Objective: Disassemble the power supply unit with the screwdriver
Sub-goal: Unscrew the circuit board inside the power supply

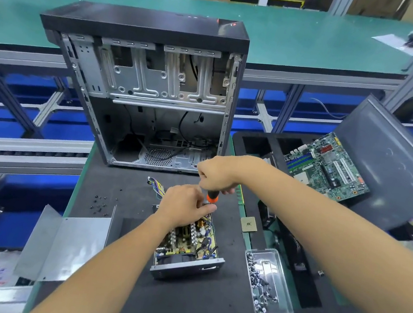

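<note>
The power supply unit [187, 247] lies on the black foam mat with its cover off, so its circuit board with coils and capacitors shows. My right hand [215, 173] is closed around the orange-and-black screwdriver [212, 197], which stands upright over the unit's far end. My left hand [183, 204] rests on that far end, fingers pinched around the screwdriver's lower shaft. The tip is hidden behind my fingers. A bundle of coloured wires [156, 185] trails from the unit to the left.
An open computer case [153, 89] stands behind. The bent metal cover [66, 245] lies at left, loose screws [98, 206] near it. A clear tray [285, 283] of screws, a CPU chip [249, 223] and a motherboard [329, 166] lie at right.
</note>
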Demonstrator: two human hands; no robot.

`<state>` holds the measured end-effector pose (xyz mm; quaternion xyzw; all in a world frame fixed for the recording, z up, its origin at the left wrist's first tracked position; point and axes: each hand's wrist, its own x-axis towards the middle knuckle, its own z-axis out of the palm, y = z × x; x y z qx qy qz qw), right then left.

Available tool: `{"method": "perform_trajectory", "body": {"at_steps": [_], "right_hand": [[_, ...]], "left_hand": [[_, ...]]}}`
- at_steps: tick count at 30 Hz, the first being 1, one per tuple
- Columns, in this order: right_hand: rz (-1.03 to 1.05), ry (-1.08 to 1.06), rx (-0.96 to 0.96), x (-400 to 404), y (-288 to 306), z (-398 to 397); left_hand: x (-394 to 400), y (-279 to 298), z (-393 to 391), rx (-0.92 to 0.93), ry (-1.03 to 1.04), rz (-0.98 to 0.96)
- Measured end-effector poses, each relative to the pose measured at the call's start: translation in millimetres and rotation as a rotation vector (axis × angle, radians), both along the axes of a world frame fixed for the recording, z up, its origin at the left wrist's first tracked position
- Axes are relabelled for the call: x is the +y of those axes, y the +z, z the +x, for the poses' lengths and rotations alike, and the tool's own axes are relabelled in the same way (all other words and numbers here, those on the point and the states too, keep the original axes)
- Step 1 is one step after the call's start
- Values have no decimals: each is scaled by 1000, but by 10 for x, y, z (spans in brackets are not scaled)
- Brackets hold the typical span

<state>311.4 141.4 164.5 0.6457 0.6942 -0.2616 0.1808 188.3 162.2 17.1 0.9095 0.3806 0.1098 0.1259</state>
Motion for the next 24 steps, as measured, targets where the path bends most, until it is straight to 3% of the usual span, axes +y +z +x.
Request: {"method": "perform_trajectory", "body": {"at_steps": [15,24], "right_hand": [[95,357,-115,-34,29,-41],[107,271,-8,-51,38,34]], "left_hand": [[-34,32,-1,1,10,36],[-63,36,2,-48,29,106]]}}
